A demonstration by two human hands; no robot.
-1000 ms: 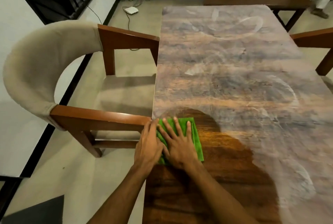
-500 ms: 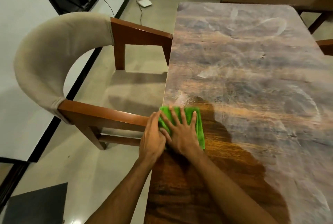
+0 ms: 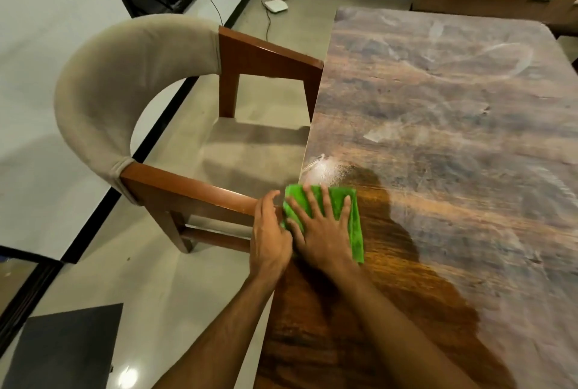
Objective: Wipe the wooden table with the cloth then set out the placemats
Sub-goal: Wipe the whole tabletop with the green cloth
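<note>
Tabletop (image 3: 438, 138), cloth (image 3: 355, 232) under right hand (image 3: 322, 232)

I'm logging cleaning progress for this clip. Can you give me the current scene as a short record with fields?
cloth: green cloth, folded, flat on the wooden table near its left edge
right hand: fingers spread, pressing the cloth
left hand: at the table edge, touching the cloth's left side
wiped area: dark glossy patch nearest the person
unwiped area: dusty grey film over the rest
placemats: none in view
nearby: chair left of the table
</note>
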